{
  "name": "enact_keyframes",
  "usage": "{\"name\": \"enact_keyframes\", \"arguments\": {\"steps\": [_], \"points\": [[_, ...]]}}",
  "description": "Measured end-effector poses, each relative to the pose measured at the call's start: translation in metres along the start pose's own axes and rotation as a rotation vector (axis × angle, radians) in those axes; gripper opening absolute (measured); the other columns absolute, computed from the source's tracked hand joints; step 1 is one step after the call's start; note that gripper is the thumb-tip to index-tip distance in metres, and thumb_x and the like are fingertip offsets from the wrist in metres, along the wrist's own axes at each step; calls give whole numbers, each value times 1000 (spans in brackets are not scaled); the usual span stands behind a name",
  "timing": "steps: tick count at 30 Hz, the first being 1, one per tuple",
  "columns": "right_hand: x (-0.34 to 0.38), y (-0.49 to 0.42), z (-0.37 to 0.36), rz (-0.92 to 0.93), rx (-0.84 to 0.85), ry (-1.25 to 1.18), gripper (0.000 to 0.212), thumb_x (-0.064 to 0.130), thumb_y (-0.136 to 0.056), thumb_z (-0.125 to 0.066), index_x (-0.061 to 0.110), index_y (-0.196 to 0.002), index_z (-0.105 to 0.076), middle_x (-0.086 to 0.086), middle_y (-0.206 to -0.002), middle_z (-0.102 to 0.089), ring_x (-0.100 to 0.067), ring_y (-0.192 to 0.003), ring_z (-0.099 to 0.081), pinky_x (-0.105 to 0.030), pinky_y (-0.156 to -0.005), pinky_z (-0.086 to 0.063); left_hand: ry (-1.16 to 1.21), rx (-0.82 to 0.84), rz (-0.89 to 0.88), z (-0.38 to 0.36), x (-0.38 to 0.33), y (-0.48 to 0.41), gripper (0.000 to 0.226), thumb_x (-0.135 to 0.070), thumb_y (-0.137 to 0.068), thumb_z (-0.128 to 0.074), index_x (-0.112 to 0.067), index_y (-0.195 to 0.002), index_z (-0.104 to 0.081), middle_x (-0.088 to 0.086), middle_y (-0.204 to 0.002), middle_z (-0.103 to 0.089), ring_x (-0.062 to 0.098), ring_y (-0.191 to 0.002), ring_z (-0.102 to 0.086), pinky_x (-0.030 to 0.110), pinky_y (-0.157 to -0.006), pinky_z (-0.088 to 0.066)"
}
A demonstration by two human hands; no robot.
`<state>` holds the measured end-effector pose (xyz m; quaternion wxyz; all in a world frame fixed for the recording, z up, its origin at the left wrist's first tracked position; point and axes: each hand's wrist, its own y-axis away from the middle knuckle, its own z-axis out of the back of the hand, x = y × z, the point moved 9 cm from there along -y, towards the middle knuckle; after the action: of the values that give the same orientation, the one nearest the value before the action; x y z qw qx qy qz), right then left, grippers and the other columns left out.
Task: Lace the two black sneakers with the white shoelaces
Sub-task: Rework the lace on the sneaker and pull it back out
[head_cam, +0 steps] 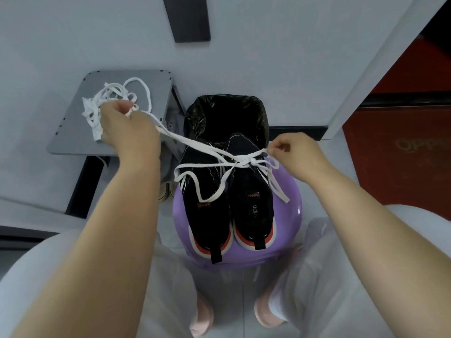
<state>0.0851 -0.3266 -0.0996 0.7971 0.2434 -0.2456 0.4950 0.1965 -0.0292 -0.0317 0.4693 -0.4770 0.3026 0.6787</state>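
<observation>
Fingertips [275, 148] of your right hand [299, 154] pinch one white strand, the other fingers curled in behind. Your left hand [127, 129] has its fingers closed round a loose bunch of the white shoelaces [195, 142], held up over the grey side table [73, 135]. Between your hands a strand runs taut and passes through a knot [240, 163] near your right hand. That knot hangs over the toe end of the two black sneakers [207, 206], which lie side by side, heels toward you, on the purple stool [290, 215]. No lace appears to be threaded through an eyelet.

Expect the laces to be flat, limp and nearly weightless. They will probably twist, snag on one another and cinch tighter if you pull hard. Take hold close beside the knot to work it loose, then near a tip for threading. The shoes look soft and light and may slide on the smooth seat, so steady one as you thread.
</observation>
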Motion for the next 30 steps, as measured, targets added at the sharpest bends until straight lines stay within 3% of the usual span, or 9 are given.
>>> {"name": "enact_keyframes", "arguments": {"steps": [2,4,6,8,10,14,17,21,30], "points": [[7,3,-17,59,89,-4,13,19,-89,-59,20,-96,-70,4,-95,-68,-11,-91,-56,-23,-73,-40,-123,120,-210,-16,-16,12,33,1,-79,-36,-18,-101,-52,-3,-109,-54,16,-108,-51,30,-96,-41],[6,3,-31,51,152,32,13,24,-88,-62,22,-98,-69,5,-95,-68,-13,-94,-57,-25,-79,-42,-268,395,-415,-52,-29,44,34,3,-83,-40,-17,-103,-57,-8,-99,-59,12,-100,-55,28,-97,-40],[5,1,-36,25,183,61,11,26,-87,-62,20,-93,-69,9,-79,-62,-12,-79,-56,-23,-67,-40,-528,655,-570,-92,-16,79,31,-2,-90,-41,-22,-101,-62,-8,-96,-65,15,-100,-59,28,-99,-35],[10,1,-33,37,153,83,11,27,-87,-62,18,-88,-69,13,-67,-53,-9,-70,-50,-19,-57,-34,-752,802,-624,-115,10,97,26,-12,-95,-40,-25,-105,-61,-7,-95,-66,19,-102,-57,24,-93,-24],[14,3,-28,43,125,63,14,28,-87,-61,18,-84,-70,10,-72,-59,-11,-77,-54,-22,-64,-37,-835,860,-567,-121,26,98,20,-20,-96,-44,-25,-107,-60,-5,-97,-65,19,-103,-55,27,-90,-23],[10,4,-19,0,139,187,16,30,-88,-59,18,-83,-69,2,-84,-66,-21,-88,-61,-30,-77,-46,-882,898,-484,-122,19,90,12,-28,-91,-55,-24,-92,-67,-4,-102,-65,19,-103,-57,35,-93,-35],[-4,3,2,-90,144,341,14,28,-88,-58,21,-77,-64,-1,-95,-69,-26,-96,-61,-35,-83,-50,-923,805,-391,-105,12,69,12,-19,-91,-54,-22,-82,-61,4,-99,-64,27,-99,-57,40,-92,-43],[-10,11,14,-137,215,347,13,29,-88,-59,21,-87,-68,-3,-98,-68,-26,-95,-61,-34,-85,-49,-949,731,-215,-71,18,40,21,-10,-94,-46,1,-101,-63,19,-108,-63,36,-102,-57,40,-85,-45],[-5,21,57,-107,195,458,8,28,-86,-65,24,-80,-67,-5,-102,-68,-26,-96,-61,-34,-86,-49,-1037,509,-212,-3,1,-22,26,-9,-94,-45,7,-104,-62,27,-109,-61,42,-104,-56,40,-83,-43]]}}
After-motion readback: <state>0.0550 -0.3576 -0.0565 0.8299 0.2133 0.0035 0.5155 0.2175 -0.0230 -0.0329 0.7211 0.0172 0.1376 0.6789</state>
